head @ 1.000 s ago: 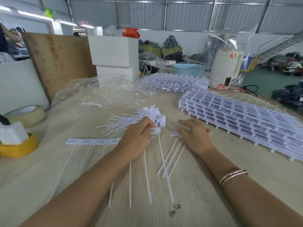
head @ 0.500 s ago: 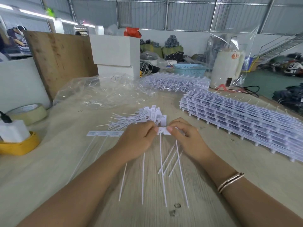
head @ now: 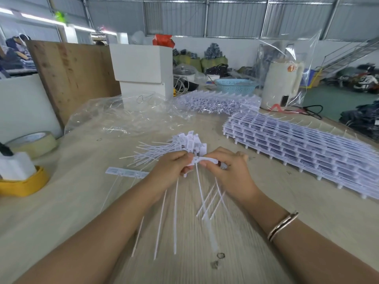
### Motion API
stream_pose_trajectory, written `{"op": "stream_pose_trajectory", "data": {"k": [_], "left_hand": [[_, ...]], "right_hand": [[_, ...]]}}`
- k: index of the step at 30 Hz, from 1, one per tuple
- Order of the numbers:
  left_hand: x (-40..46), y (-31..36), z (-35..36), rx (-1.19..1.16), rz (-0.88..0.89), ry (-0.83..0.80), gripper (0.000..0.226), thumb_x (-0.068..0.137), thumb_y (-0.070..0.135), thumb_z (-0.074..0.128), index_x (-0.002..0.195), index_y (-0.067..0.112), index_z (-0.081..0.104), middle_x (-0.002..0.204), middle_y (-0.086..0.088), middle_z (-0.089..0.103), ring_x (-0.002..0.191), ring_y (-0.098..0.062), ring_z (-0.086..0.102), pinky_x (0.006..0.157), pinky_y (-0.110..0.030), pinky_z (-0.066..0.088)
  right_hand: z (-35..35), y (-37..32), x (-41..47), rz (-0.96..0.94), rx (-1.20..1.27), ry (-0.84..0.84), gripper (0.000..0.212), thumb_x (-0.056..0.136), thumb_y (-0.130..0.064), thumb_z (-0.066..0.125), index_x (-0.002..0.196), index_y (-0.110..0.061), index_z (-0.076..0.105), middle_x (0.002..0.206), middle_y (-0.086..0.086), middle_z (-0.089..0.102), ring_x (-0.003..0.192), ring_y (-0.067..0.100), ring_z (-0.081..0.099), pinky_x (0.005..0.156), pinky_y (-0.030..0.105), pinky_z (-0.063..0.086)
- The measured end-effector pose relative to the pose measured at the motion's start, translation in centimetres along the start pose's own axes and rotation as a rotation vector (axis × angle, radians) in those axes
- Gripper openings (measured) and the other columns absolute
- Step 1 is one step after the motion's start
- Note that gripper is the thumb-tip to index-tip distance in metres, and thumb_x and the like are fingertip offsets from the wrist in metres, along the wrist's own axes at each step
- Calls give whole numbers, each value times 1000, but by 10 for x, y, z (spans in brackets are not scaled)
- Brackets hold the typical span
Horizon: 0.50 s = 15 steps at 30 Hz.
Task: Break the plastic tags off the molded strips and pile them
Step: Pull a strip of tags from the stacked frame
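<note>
My left hand (head: 171, 170) and my right hand (head: 229, 175) meet over the table's middle, both pinching a short white molded strip (head: 207, 160) whose thin tails hang toward me. Just behind the hands lies a pile of separated white tags (head: 174, 147), heads to the right, tails fanned left. Another strip piece (head: 126, 173) with several tags lies flat to the left of my left hand. A few loose tails (head: 209, 203) lie under my right wrist.
Stacked molded strips (head: 307, 148) fill the right side, with another heap (head: 217, 102) farther back. A clear plastic bag (head: 123, 117) lies behind the pile. A tape roll (head: 34, 142) and a yellow holder (head: 22, 185) sit at the left edge. A white box (head: 141, 66) stands behind.
My right hand came in from the right and took hold of the strip beside my left hand. Both hands lifted it slightly off the table. The loose strip at left shifted right.
</note>
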State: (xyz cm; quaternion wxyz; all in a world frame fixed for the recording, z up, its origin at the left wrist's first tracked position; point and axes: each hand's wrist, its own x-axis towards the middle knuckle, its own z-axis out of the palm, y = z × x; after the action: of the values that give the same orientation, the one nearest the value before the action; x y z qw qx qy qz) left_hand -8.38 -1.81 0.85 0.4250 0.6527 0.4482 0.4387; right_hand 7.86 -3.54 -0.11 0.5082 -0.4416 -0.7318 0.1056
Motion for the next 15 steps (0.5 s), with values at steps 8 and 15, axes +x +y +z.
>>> {"op": "stream_pose_trajectory", "data": {"k": [8,15], "left_hand": [[-1,-1,6,-86,-6,-30,32,98,22,44,71,14,59,51,13,50,49,-2,43,50,-11,35],[0,0,12,-319,36,-43,37,96,22,45,65,23,66,56,12,56,53,-2,49,57,-17,37]], "right_hand": [[1,2,0,25,140,33,26,83,-18,69,80,-44,67,72,-20,62,76,5,58,88,51,34],[-2,-4,1,169,645,-30,19,85,-1,61,81,-16,72,74,-10,70,73,1,62,70,13,46]]}}
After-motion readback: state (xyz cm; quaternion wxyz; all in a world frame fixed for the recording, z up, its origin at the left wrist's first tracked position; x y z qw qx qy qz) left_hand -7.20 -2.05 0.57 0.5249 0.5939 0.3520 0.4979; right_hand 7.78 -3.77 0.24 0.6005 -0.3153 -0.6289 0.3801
